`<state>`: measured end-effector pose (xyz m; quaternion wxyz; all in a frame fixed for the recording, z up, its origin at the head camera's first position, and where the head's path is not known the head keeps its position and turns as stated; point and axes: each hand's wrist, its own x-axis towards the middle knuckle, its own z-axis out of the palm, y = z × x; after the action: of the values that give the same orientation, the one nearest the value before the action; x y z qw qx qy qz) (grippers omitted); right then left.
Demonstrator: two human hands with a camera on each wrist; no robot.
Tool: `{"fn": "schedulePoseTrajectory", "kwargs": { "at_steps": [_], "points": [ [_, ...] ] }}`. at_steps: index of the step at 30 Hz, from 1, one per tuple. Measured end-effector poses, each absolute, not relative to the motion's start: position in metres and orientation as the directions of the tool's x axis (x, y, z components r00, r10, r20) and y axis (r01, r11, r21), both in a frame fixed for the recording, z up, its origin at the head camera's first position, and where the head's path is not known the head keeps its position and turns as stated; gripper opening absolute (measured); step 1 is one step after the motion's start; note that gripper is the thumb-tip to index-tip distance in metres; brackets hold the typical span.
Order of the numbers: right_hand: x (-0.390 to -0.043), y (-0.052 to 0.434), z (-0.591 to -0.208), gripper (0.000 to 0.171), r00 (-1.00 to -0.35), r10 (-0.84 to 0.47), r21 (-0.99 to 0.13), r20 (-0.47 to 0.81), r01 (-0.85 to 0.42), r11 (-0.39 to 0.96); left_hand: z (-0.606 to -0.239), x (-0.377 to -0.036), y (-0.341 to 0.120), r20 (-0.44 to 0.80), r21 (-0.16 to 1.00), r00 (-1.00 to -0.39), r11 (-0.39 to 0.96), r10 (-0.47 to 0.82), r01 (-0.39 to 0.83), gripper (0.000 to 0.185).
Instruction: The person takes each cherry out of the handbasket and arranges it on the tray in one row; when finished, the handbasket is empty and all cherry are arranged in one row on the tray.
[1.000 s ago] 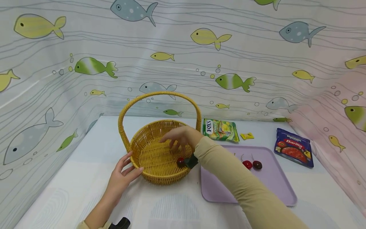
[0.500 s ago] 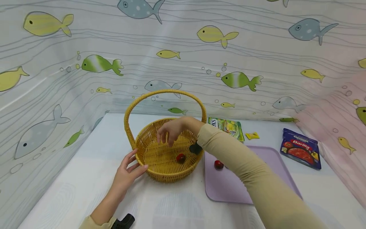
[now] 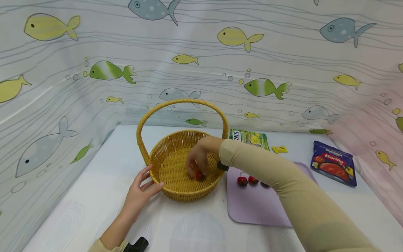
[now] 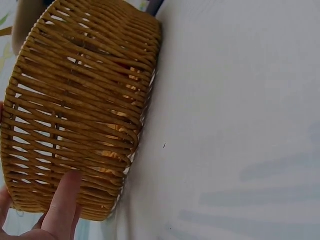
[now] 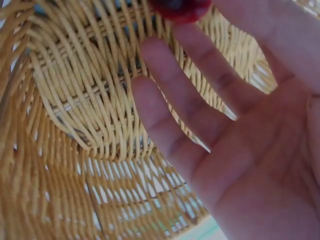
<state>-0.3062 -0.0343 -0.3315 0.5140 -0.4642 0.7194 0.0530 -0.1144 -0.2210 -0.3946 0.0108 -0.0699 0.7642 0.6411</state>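
Note:
My left hand (image 3: 141, 190) rests against the near left side of a yellow wicker basket (image 3: 182, 194), thumb and fingers spread and fairly straight along the rim and outer wall. In the left wrist view a digit (image 4: 62, 205) touches the woven wall (image 4: 80, 110). Inside the basket, my right hand (image 3: 201, 155) pinches a red cherry (image 3: 199, 175) low over the woven bottom. The right wrist view has this cherry (image 5: 182, 7) at the top edge by the fingertips, partly cut off, with the other fingers of the hand (image 5: 240, 150) extended.
A lilac tray (image 3: 252, 213) stands right of the basket and bears several cherries (image 3: 242, 181), partly behind the right sleeve (image 3: 277, 168). Behind it lie a green Fox's candy bag (image 3: 252, 138) and a small yellow wrapped candy (image 3: 279, 149). A blue Barilla pouch (image 3: 333, 164) lies far right.
Half a second ago the cherry lay loose in the basket with the right hand above and left of it. That hand has come down and right onto the cherry. The left hand stays put.

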Motion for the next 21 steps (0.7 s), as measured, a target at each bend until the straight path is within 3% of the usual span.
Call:
{"fn": "schedulePoseTrajectory", "kwargs": {
  "at_steps": [3, 15, 21],
  "points": [
    [-0.3, -0.042, -0.333, 0.038, -0.031, -0.578, -0.363, -0.815, -0.751, 0.552, -0.393, -0.111, -0.223, -0.108, 0.977, -0.989, 0.173, -0.097, -0.124, 0.077],
    [-0.286, -0.047, -0.33, 0.023, -0.136, -0.5, -0.219, -0.855, -0.78, 0.587, -0.392, -0.114, -0.222, -0.1, 0.976, -0.991, 0.184, -0.087, -0.115, 0.077],
    [-0.285, -0.041, -0.313, 0.022, -0.142, -0.614, -0.312, -0.776, -0.76, 0.57, -0.391, -0.113, -0.22, -0.109, 0.973, -0.99, 0.192, -0.09, -0.125, 0.077]
  ]
}}
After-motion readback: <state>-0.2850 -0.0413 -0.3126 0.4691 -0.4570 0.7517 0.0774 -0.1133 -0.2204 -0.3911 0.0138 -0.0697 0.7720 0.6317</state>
